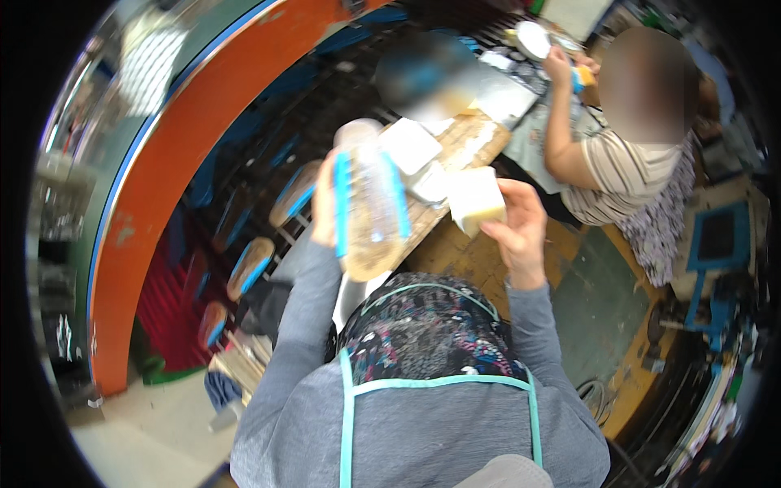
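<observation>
My left hand [324,203] grips the left edge of a shoe sole [373,207], long and tan, with bright blue strips along both sides. It is held up lengthwise in front of my chest and is slightly blurred. To its right, my right hand [523,232] pinches a cream-coloured block [478,198], sponge-like, between thumb and fingers. A thin white flap hangs at the block's left side. The block and the sole are apart. Behind them, a white container [429,180] rests on a wooden bench [470,137].
An orange curved panel [146,220] arches along the left. Beside it, several similar blue-edged soles [250,268] sit on a dark slatted rack. A co-worker [626,167] in a striped top sits at the right, holding a round white thing [533,41]. A blue-framed machine [720,236] stands far right.
</observation>
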The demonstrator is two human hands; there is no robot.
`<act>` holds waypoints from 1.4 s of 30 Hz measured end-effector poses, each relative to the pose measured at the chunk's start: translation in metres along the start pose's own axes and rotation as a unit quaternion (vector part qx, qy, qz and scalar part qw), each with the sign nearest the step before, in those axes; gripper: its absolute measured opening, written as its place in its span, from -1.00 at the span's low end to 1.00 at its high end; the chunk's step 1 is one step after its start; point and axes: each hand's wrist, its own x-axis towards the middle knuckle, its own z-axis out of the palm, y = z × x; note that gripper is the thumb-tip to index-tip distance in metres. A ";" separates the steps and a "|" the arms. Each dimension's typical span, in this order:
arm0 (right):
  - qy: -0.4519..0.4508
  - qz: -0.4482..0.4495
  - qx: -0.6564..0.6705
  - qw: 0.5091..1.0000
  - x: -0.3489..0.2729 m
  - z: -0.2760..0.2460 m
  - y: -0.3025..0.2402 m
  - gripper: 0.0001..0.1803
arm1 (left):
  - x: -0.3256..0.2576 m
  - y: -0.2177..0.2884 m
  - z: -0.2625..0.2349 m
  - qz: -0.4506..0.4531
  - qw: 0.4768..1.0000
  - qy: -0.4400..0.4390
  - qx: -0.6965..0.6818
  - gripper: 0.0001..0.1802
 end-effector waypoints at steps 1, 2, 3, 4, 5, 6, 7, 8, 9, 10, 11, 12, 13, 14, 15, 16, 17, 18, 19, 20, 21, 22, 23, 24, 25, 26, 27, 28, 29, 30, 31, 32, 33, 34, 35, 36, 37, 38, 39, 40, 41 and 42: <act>-0.061 -0.081 -0.039 0.994 -0.002 0.014 -0.013 -0.47 | -0.003 -0.004 0.006 -0.004 0.997 -0.063 -0.037 -0.47; -0.075 -0.103 -0.105 0.986 -0.008 0.025 -0.025 -0.52 | -0.002 -0.007 0.011 -0.021 0.995 -0.093 -0.036 -0.47; -0.104 -0.140 -0.179 0.968 -0.011 0.034 -0.032 -0.51 | -0.003 -0.013 0.017 -0.035 0.990 -0.126 -0.049 -0.49; -0.123 -0.168 -0.255 0.944 -0.013 0.041 -0.038 -0.50 | -0.003 -0.018 0.022 -0.044 0.993 -0.099 -0.036 -0.49; -0.125 -0.201 -0.324 0.916 -0.016 0.048 -0.038 -0.49 | -0.004 -0.020 0.023 -0.052 0.996 -0.070 -0.010 -0.49; -0.136 -0.240 -0.367 0.888 -0.017 0.054 -0.037 -0.49 | -0.007 -0.024 0.025 -0.054 0.998 -0.023 0.027 -0.50; -0.153 -0.253 -0.401 0.867 -0.019 0.057 -0.036 -0.49 | -0.009 -0.027 0.026 -0.052 0.998 -0.039 0.015 -0.49; -0.168 -0.265 -0.430 0.847 -0.022 0.059 -0.034 -0.49 | -0.011 -0.031 0.026 -0.031 0.998 -0.023 0.042 -0.49; -0.180 -0.262 -0.443 0.838 -0.023 0.060 -0.032 -0.48 | -0.012 -0.030 0.025 -0.026 0.997 -0.029 0.066 -0.49; -0.203 -0.233 -0.416 0.855 -0.024 0.058 -0.032 -0.48 | -0.015 -0.030 0.024 -0.022 0.996 -0.028 0.077 -0.51; -0.225 -0.204 -0.389 0.869 -0.024 0.055 -0.032 -0.48 | -0.017 -0.029 0.023 -0.018 0.996 -0.028 0.087 -0.53; -0.239 -0.180 -0.351 0.887 -0.023 0.053 -0.032 -0.48 | -0.019 -0.028 0.023 -0.014 0.995 -0.028 0.097 -0.56; -0.213 -0.160 -0.313 0.912 -0.021 0.052 -0.030 -0.51 | -0.022 -0.027 0.023 -0.014 0.994 -0.025 0.104 -0.58; -0.175 -0.172 -0.288 0.926 -0.019 0.052 -0.027 -0.50 | -0.025 -0.026 0.024 -0.013 0.994 -0.018 0.105 -0.60; -0.126 -0.196 -0.305 0.923 -0.017 0.053 -0.022 -0.49 | -0.028 -0.026 0.025 0.007 0.990 -0.001 0.138 -0.64; -0.077 -0.224 -0.315 0.919 -0.013 0.054 -0.017 -0.48 | -0.030 -0.027 0.028 0.020 0.990 -0.010 0.137 -0.64; -0.059 -0.249 -0.337 0.906 -0.008 0.053 -0.015 -0.46 | -0.031 -0.028 0.030 0.035 0.989 -0.006 0.141 -0.63; -0.042 -0.248 -0.329 0.910 -0.005 0.054 -0.012 -0.47 | -0.033 -0.030 0.033 0.055 0.988 -0.012 0.146 -0.62; -0.039 -0.255 -0.323 0.911 -0.002 0.054 -0.009 -0.47 | -0.035 -0.030 0.035 0.059 0.989 -0.025 0.130 -0.61; -0.032 -0.257 -0.313 0.914 0.000 0.054 -0.006 -0.47 | -0.036 -0.030 0.036 0.042 0.990 -0.010 0.137 -0.61; -0.038 -0.258 -0.317 0.912 0.002 0.054 -0.005 -0.47 | -0.037 -0.029 0.037 0.036 0.989 -0.020 0.139 -0.61; -0.042 -0.257 -0.320 0.911 0.004 0.054 -0.005 -0.47 | -0.037 -0.029 0.037 0.030 0.989 -0.029 0.142 -0.60; -0.045 -0.253 -0.322 0.911 0.005 0.054 -0.004 -0.47 | -0.038 -0.029 0.037 0.029 0.990 -0.027 0.136 -0.60; -0.050 -0.251 -0.322 0.912 0.006 0.054 -0.004 -0.47 | -0.038 -0.029 0.037 0.029 0.991 -0.025 0.130 -0.59; -0.053 -0.246 -0.321 0.913 0.007 0.054 -0.004 -0.47 | -0.038 -0.029 0.037 0.026 0.992 -0.027 0.124 -0.59; -0.057 -0.240 -0.321 0.915 0.007 0.054 -0.004 -0.47 | -0.038 -0.029 0.037 0.028 0.991 -0.020 0.128 -0.59; -0.057 -0.239 -0.318 0.916 0.008 0.053 -0.003 -0.47 | -0.038 -0.029 0.037 0.028 0.991 -0.018 0.131 -0.59; -0.057 -0.236 -0.315 0.917 0.009 0.053 -0.003 -0.47 | -0.037 -0.029 0.037 0.024 0.991 -0.015 0.132 -0.59; -0.055 -0.232 -0.313 0.919 0.010 0.052 -0.002 -0.47 | -0.036 -0.029 0.037 0.026 0.990 -0.016 0.134 -0.59; -0.054 -0.234 -0.310 0.920 0.011 0.051 -0.002 -0.47 | -0.035 -0.029 0.038 0.026 0.990 -0.016 0.135 -0.59; -0.051 -0.234 -0.306 0.922 0.013 0.051 -0.001 -0.47 | -0.034 -0.029 0.039 0.025 0.991 -0.018 0.131 -0.59; -0.049 -0.234 -0.301 0.923 0.014 0.049 0.000 -0.47 | -0.033 -0.029 0.040 0.028 0.990 -0.015 0.134 -0.59; -0.054 -0.231 -0.307 0.922 0.015 0.048 -0.001 -0.47 | -0.032 -0.030 0.041 0.032 0.991 -0.015 0.132 -0.59; -0.060 -0.228 -0.313 0.920 0.017 0.046 -0.001 -0.47 | -0.031 -0.031 0.042 0.035 0.991 -0.015 0.130 -0.59; -0.064 -0.226 -0.317 0.919 0.018 0.044 -0.001 -0.47 | -0.030 -0.031 0.043 0.035 0.990 -0.013 0.137 -0.60; -0.063 -0.224 -0.318 0.919 0.020 0.042 -0.001 -0.47 | -0.029 -0.031 0.043 0.036 0.989 -0.011 0.144 -0.60; -0.060 -0.224 -0.318 0.919 0.021 0.042 -0.001 -0.47 | -0.028 -0.031 0.043 0.036 0.988 -0.009 0.150 -0.60; -0.057 -0.224 -0.317 0.920 0.022 0.041 -0.001 -0.47 | -0.027 -0.031 0.043 0.036 0.988 -0.016 0.148 -0.61; -0.068 -0.226 -0.323 0.917 0.022 0.040 -0.001 -0.49 | -0.027 -0.031 0.042 0.036 0.988 -0.023 0.146 -0.62; -0.081 -0.228 -0.327 0.913 0.022 0.039 -0.002 -0.51 | -0.026 -0.031 0.042 0.037 0.988 -0.030 0.144 -0.63; -0.092 -0.236 -0.332 0.909 0.023 0.038 -0.002 -0.53 | -0.025 -0.031 0.042 0.035 0.988 -0.028 0.145 -0.63; -0.089 -0.222 -0.327 0.914 0.023 0.038 -0.002 -0.51 | -0.025 -0.031 0.042 0.034 0.988 -0.025 0.146 -0.63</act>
